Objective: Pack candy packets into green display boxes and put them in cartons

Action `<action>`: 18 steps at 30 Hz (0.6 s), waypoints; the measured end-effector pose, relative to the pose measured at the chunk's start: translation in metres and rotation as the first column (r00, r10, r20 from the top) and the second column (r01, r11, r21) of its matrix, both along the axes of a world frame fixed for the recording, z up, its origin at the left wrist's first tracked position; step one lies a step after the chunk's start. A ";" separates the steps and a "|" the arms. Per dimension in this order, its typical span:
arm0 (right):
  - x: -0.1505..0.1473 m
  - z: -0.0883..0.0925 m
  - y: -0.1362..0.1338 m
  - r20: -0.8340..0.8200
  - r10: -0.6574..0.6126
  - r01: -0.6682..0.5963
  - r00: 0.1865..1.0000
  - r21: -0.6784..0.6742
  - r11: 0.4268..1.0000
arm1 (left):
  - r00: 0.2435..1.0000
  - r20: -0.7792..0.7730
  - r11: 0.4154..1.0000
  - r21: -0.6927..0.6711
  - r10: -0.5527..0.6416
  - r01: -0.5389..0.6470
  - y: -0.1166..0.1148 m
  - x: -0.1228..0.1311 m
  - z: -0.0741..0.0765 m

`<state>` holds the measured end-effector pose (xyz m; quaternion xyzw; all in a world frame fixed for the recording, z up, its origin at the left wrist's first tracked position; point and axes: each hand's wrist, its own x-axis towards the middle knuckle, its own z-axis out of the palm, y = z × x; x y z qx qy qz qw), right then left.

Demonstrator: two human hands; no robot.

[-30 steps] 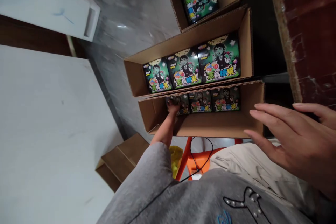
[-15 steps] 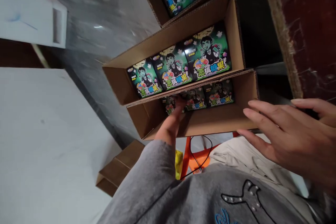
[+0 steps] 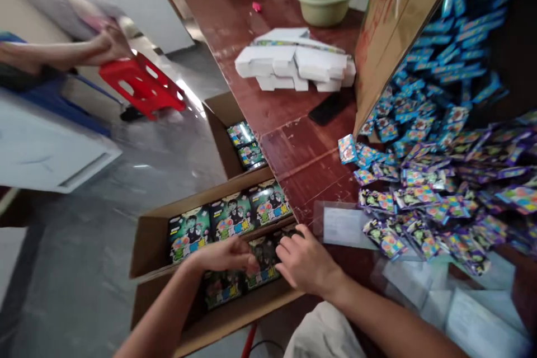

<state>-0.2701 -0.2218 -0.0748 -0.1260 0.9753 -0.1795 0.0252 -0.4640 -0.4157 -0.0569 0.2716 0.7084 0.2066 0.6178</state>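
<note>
My left hand [image 3: 229,254] hovers over the nearer brown carton [image 3: 268,309], its fingers curled in and nothing visible in them. Close to the table edge, my right hand [image 3: 308,263] is above the same carton, fingers bent but apart and no object in it. Below both hands, dark green candy boxes [image 3: 222,291] printed with a cartoon figure stand in a row, partly covered by my hands. Another long carton [image 3: 145,243] beside it holds similar green boxes [image 3: 232,215].
On the dark red table [image 3: 293,151] lie a pile of candy sachets [image 3: 419,190], flat white cartons [image 3: 293,61], a phone [image 3: 329,109], clear plastic sleeves [image 3: 344,226] and a green basin [image 3: 325,3]. A big carton [image 3: 403,28] spills blue packets. A person's arm [image 3: 62,53] is near a red stool [image 3: 140,81].
My view has swung right, bringing the table in. My left hand has come up out of the nearer carton, off the boxes. My right hand has moved in over that carton.
</note>
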 end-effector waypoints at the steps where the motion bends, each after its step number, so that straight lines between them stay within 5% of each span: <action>1: 0.001 0.000 -0.001 0.005 0.012 -0.012 1.000 -0.004 1.000 | 0.995 -0.005 0.989 0.108 -0.098 0.098 0.011 -0.004 0.025; 3: 0.004 0.000 -0.002 0.017 0.041 -0.041 0.999 -0.013 0.999 | 0.955 -0.295 0.964 0.256 0.004 0.075 0.059 -0.020 0.070; 4: 0.004 -0.001 -0.002 0.026 0.056 -0.056 0.998 -0.011 0.998 | 0.878 -0.462 0.947 0.320 0.122 0.036 0.095 -0.032 0.089; 6: 0.004 -0.004 -0.001 0.042 0.082 -0.082 0.996 0.000 0.997 | 0.622 -0.735 0.880 0.450 0.270 0.150 0.184 -0.063 0.113; 9: -0.001 -0.014 -0.002 0.037 0.084 -0.084 0.996 0.002 0.996 | 0.210 -0.938 0.891 0.333 0.277 0.309 0.318 -0.118 0.123; 11: -0.006 -0.022 -0.005 0.032 0.073 -0.072 0.997 -0.022 0.997 | 0.138 -0.949 0.910 0.310 0.282 0.275 0.380 -0.150 0.119; 14: -0.013 -0.030 -0.008 0.034 0.067 -0.065 0.997 -0.069 0.996 | 0.115 -0.959 0.941 0.277 0.259 0.195 0.426 -0.185 0.106; 18: -0.016 -0.024 -0.007 0.043 0.080 -0.075 0.996 -0.097 0.992 | 0.097 -0.980 0.971 0.185 0.171 0.153 0.429 -0.209 0.095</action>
